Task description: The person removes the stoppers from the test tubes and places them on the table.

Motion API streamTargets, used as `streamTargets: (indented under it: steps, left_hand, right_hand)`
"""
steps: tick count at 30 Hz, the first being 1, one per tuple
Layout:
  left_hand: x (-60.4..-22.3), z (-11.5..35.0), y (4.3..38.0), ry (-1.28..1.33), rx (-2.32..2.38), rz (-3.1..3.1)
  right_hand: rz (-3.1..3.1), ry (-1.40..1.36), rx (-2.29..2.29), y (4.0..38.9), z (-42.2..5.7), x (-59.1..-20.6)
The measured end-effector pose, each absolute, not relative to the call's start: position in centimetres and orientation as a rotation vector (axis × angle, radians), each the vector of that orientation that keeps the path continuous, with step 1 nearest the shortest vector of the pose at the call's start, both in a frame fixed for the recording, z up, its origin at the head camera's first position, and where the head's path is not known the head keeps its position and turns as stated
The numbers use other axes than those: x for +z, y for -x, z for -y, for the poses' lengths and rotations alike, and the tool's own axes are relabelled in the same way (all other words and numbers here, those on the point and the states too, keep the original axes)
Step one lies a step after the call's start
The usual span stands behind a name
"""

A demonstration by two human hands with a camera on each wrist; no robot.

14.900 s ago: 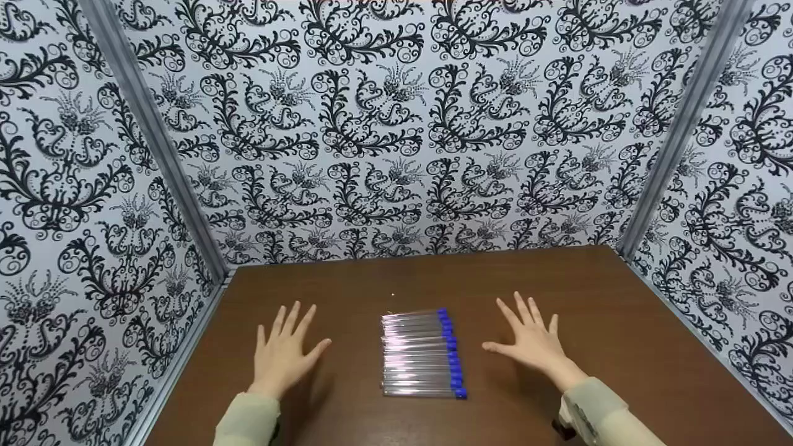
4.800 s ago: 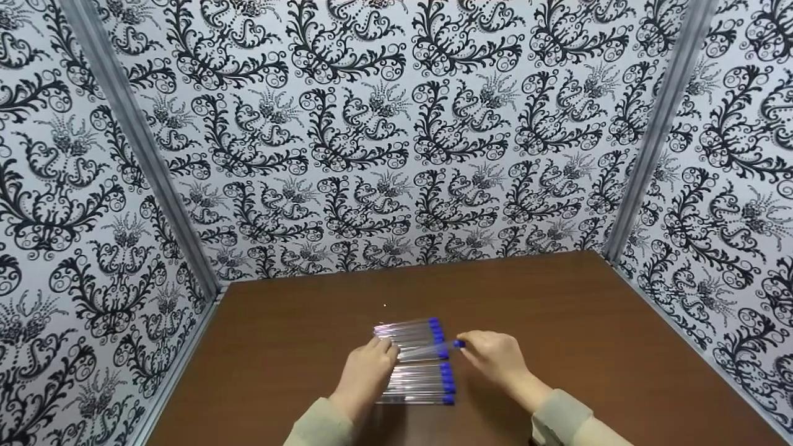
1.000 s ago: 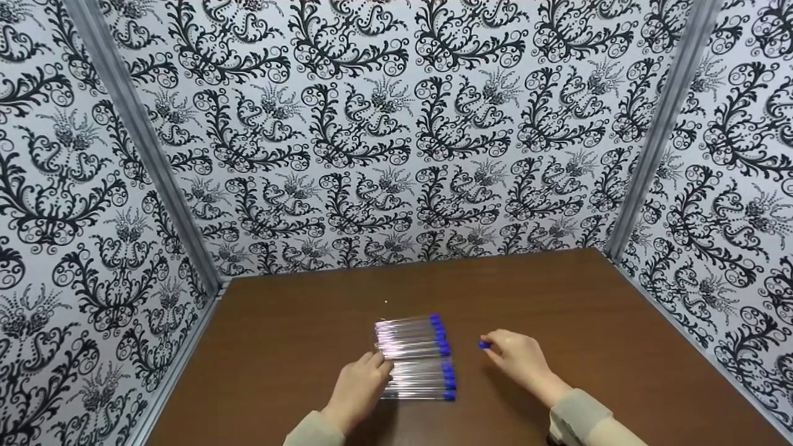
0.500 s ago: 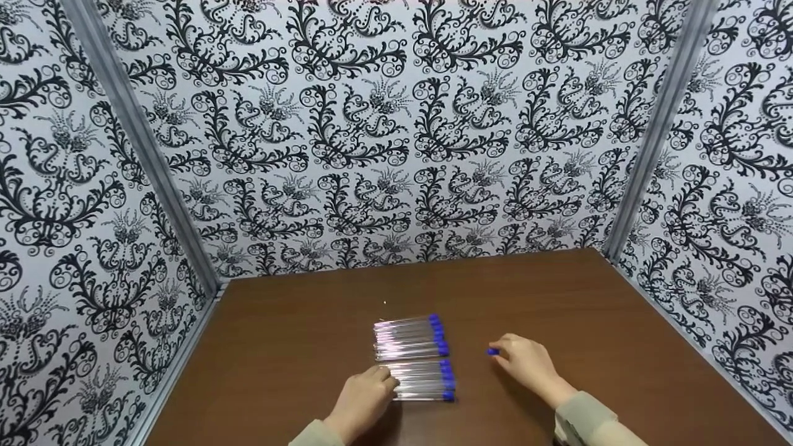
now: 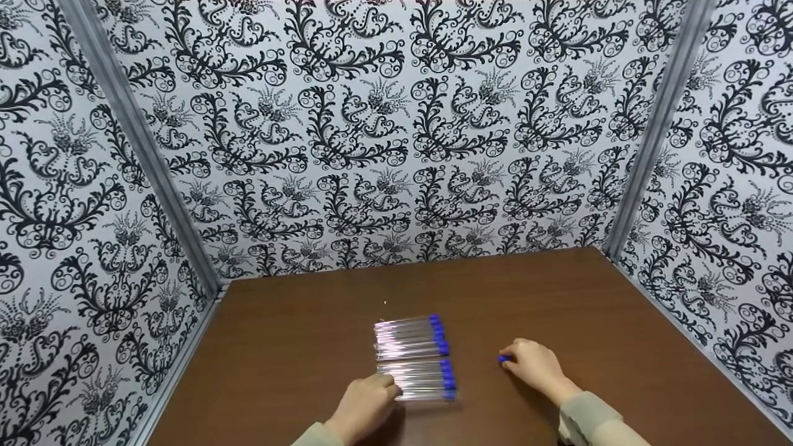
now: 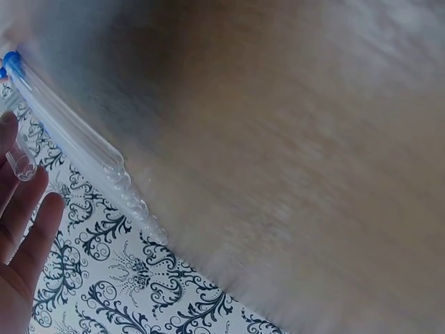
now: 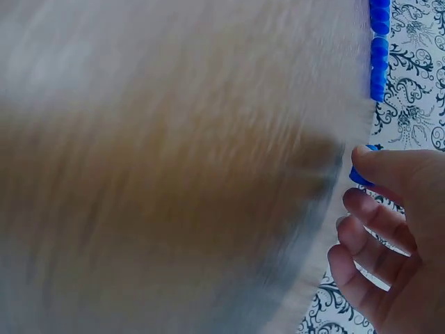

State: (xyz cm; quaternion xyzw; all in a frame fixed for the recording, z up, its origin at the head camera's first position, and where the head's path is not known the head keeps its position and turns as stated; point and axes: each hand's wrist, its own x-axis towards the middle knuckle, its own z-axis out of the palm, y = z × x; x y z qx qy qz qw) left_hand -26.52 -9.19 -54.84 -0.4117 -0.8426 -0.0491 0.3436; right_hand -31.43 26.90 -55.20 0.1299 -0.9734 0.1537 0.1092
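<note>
So your left hand [image 5: 365, 402] is down by the lower left of the tubes and it's got one: the wrist cam on that side shows a clear tube [image 6: 25, 167] pinched between thumb and fingers, rounded end poking out. Can't really tell where that tube's other end is. Your right hand [image 5: 536, 365] sits off to the right, well apart from the tubes, thumb and index nipping a small blue cap [image 7: 360, 176] while the other fingers curl loosely. The others lie flat on the brown table [image 5: 297, 334] between your hands, split by a slim gap into a far bunch [image 5: 409, 337] and a near bunch [image 5: 415, 379], blue ends pointing right. From the head cam your left hand overlaps the near bunch; touching or just above, I can't say. Behind it all there's a black-and-white patterned wall [image 5: 372, 155] with grey metal posts [image 5: 141, 136] at the corners.
</note>
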Motion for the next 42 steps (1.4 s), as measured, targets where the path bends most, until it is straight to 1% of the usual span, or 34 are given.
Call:
streamTargets:
  steps: [7, 16, 29, 35, 42]
  left_hand:
    - [-55.0, 9.1, 26.5, 1.106, -0.136, 2.211]
    - [-55.3, 8.7, 26.5, 1.123, -0.101, 2.192]
    - [-55.4, 8.5, 26.1, 1.109, -0.095, 2.268]
    - [-55.5, 8.7, 26.3, 1.142, -0.056, 2.373]
    - [-55.9, 8.4, 26.6, 1.130, -0.042, 2.323]
  right_hand:
    - [2.928, -0.410, 0.542, 31.5, -27.2, -55.0]
    - [2.968, -0.520, 0.639, 31.6, -27.7, -55.2]
    - [2.971, -0.525, 0.628, 31.5, -27.6, -55.1]
    - [2.953, -0.517, 0.647, 31.6, -27.4, -54.9]
    - [2.956, -0.513, 0.642, 31.4, -27.6, -54.9]
